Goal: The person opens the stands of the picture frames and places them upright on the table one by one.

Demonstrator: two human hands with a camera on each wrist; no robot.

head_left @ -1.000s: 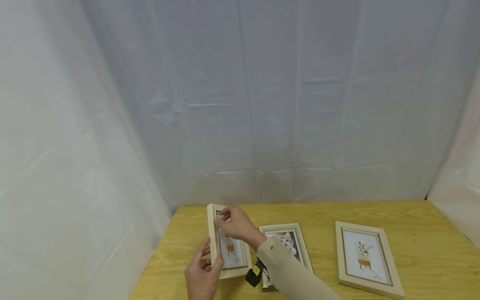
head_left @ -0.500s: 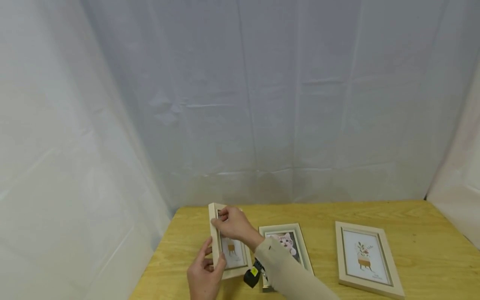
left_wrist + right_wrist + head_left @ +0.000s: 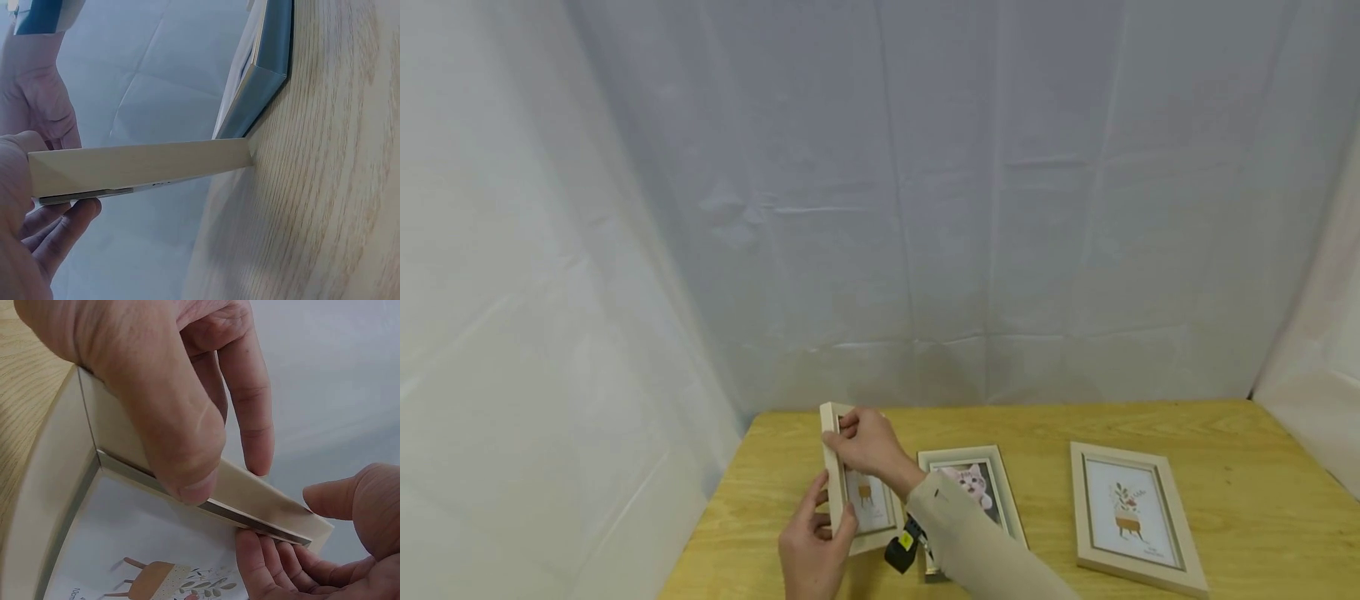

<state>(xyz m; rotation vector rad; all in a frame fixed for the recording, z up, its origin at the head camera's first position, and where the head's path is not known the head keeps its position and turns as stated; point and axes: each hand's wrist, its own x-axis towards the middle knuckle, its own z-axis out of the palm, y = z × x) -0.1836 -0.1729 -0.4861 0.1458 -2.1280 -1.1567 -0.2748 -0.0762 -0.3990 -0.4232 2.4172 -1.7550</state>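
In the head view, a cream picture frame (image 3: 875,540) with a plant-pot print stands tilted on the table's left part. My left hand (image 3: 815,537) grips its near left side, thumb over the front and fingers behind. Higher up the same side, my right hand (image 3: 868,446) pinches the rail. The right wrist view shows the right hand's thumb (image 3: 331,499) on the outer side and its curled fingertips at the inner lip, over the print (image 3: 156,531). In the left wrist view, the frame's far end (image 3: 234,150) meets the tabletop.
A grey-green frame with a kitten picture (image 3: 973,483) lies right beside, partly covered by the right sleeve (image 3: 977,542). Farther right lies another cream frame (image 3: 1180,517) with a plant print. White sheeting (image 3: 1037,250) hangs behind the table's back edge.
The held picture frame has shifted slightly right and turned more edge-on, and both hands have moved along with it. The two frames lying on the table stay put.
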